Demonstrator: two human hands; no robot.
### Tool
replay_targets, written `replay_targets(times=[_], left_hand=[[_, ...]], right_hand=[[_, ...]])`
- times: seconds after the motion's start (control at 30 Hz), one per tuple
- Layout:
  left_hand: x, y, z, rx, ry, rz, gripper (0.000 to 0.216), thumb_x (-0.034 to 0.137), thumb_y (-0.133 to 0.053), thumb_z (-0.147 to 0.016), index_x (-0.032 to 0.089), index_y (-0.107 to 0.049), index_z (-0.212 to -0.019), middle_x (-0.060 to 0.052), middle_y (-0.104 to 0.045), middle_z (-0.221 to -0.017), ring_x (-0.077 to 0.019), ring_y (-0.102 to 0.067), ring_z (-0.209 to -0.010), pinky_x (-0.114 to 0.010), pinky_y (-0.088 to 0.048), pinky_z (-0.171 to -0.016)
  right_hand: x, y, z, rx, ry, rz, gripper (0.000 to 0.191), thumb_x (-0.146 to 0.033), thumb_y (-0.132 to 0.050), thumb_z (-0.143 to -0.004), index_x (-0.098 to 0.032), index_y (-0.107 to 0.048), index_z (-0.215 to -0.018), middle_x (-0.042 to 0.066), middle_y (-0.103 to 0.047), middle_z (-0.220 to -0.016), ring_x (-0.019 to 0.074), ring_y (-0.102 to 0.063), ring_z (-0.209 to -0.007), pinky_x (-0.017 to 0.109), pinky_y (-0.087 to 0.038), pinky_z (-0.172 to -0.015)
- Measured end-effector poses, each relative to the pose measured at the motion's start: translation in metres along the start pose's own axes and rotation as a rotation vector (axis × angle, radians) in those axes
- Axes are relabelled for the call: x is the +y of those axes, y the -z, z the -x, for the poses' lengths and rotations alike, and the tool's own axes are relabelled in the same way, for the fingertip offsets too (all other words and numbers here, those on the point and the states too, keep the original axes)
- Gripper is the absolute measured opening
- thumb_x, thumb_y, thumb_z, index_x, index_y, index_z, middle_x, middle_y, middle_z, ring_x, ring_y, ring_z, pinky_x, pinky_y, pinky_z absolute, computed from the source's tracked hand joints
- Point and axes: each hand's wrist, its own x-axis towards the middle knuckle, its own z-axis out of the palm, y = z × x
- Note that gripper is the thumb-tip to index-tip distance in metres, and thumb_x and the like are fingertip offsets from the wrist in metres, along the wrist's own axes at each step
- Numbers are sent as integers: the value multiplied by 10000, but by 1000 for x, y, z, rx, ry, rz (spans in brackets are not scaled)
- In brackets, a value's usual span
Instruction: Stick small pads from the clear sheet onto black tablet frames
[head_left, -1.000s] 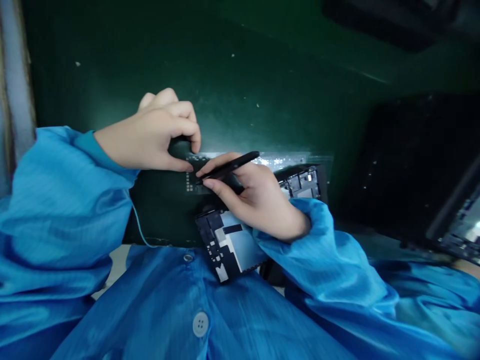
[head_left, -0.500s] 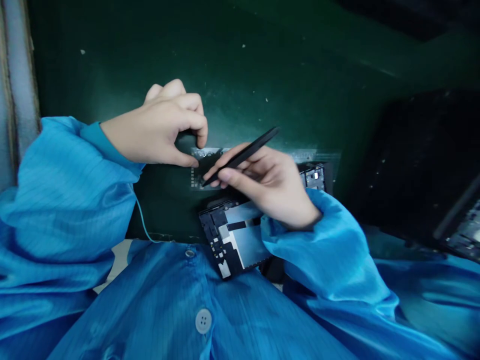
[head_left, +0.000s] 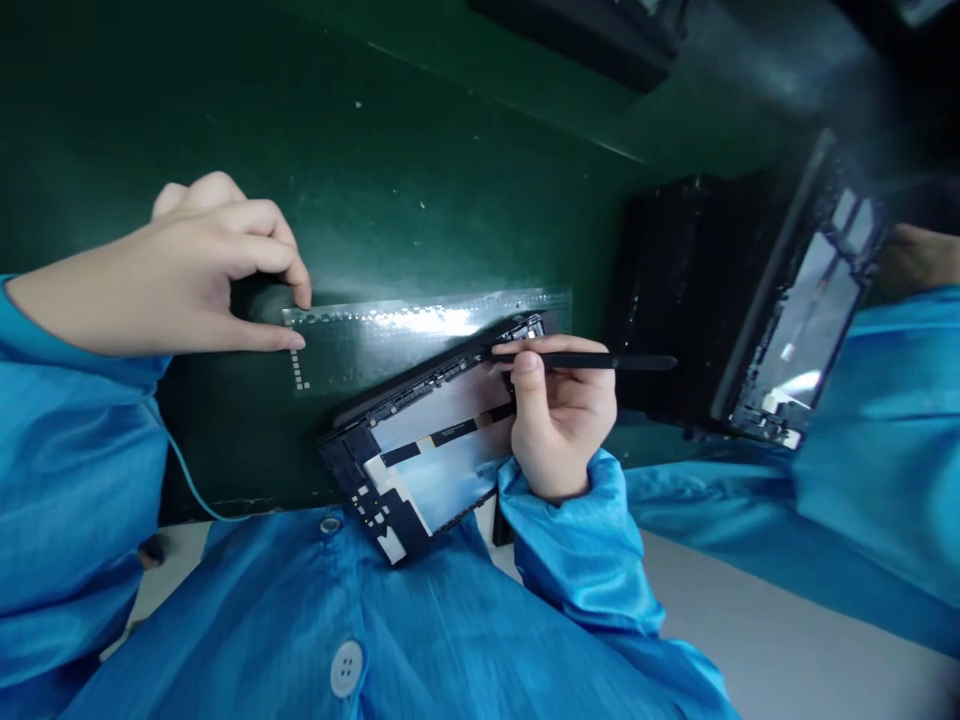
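Note:
My left hand [head_left: 191,275] pinches the left end of a clear strip of small parts [head_left: 390,335] that lies flat on the dark green mat [head_left: 420,150]. My right hand [head_left: 559,410] grips black tweezers [head_left: 592,361], held level with the tip over the far end of an opened tablet [head_left: 420,440]. The tablet leans from the mat's front edge towards my body, its inner frame and silver panel facing up.
At the right a co-worker's blue sleeve [head_left: 885,420] and hand [head_left: 919,255] hold another opened tablet [head_left: 806,310] over a black tray [head_left: 675,290]. A dark box [head_left: 585,35] stands at the back. A grey table edge [head_left: 787,640] shows at lower right.
My right hand has moved with the tweezers from the strip's left end to the tablet's far end. The view has swung right, bringing the co-worker's tablet into view.

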Motion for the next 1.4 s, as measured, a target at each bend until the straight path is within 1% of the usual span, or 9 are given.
replay_targets(times=[0.2, 0.43, 0.57, 0.63, 0.83, 1.0, 1.17, 1.3, 1.4], left_hand=[[-5, -9, 0, 124, 31, 107, 725, 937, -582, -901, 263, -849, -887, -47, -690, -1017, -260, -491, -1119, -406, -198, -1293], [4, -2, -2, 46, 48, 103, 787, 966, -523, -935, 256, -861, -952, -87, -717, -1086, -294, -476, -1190, -552, -211, -1323], [3, -3, -2, -2, 49, 68, 512, 748, -728, -943, 255, -846, -1016, -94, -722, -1156, -304, -471, -1249, -621, -272, -1327], [1, -4, -3, -5, 62, 73, 301, 537, -880, -880, 262, -854, -1000, -87, -725, -1134, -325, -516, -1275, -643, -343, -1299], [3, -6, -6, 58, 60, 275, 257, 381, -1018, -709, 278, -846, -870, -94, -715, -1014, -408, -591, -1326, -583, -534, -1146], [0, -5, -5, 21, 78, 155, 264, 384, -1021, -741, 279, -860, -921, -85, -729, -1061, -384, -574, -1334, -665, -450, -1266], [8, 5, -3, 10, 84, 56, 291, 478, -860, -934, 237, -836, -1095, -56, -726, -1145, -307, -563, -1259, -723, -334, -1332], [58, -9, 2, 151, 147, -14, 512, 646, -529, -1100, 192, -756, -1168, -89, -703, -1114, -301, -615, -1119, -558, -560, -1126], [104, -39, 10, 99, 140, -87, 654, 813, -507, -1057, 216, -742, -1190, -132, -713, -1190, -362, -691, -1114, -541, -631, -983]], right_hand=[[-5, 7, 3, -72, 46, 163, 95, -238, -709, -1107, -275, -692, -1193, 42, -831, -1086, 209, -845, -1021, 415, -712, -929], [-52, -11, -21, -297, 70, 109, 143, -243, -744, -1098, -283, -749, -1235, 42, -859, -1141, 238, -850, -1073, 429, -713, -965], [-60, -55, -45, -787, 72, -15, 94, -257, -748, -1100, -232, -776, -1185, 38, -876, -1153, 217, -852, -1085, 360, -707, -978], [-55, -72, -48, -897, 61, -48, 98, -244, -732, -1104, -210, -775, -1185, 54, -879, -1145, 227, -856, -1086, 360, -703, -986], [-46, -82, -39, -914, 10, -38, 111, -274, -731, -1112, -215, -786, -1188, 54, -880, -1165, 223, -857, -1061, 355, -697, -982], [-48, -81, -47, -935, -134, -181, 83, -261, -768, -1077, -193, -793, -1117, 61, -879, -1080, 222, -850, -987, 365, -707, -924], [-51, -27, -47, -601, -470, -551, 211, -426, -885, -1017, -254, -777, -1074, 5, -863, -984, 162, -798, -826, 314, -701, -801], [-45, 49, -6, -177, -430, -358, 222, -446, -922, -977, -281, -780, -1021, 6, -816, -912, 176, -763, -851, 284, -640, -715], [-31, 90, 33, -31, -388, -169, 165, -402, -859, -1036, -272, -766, -1077, 21, -819, -962, 176, -771, -915, 283, -632, -766]])
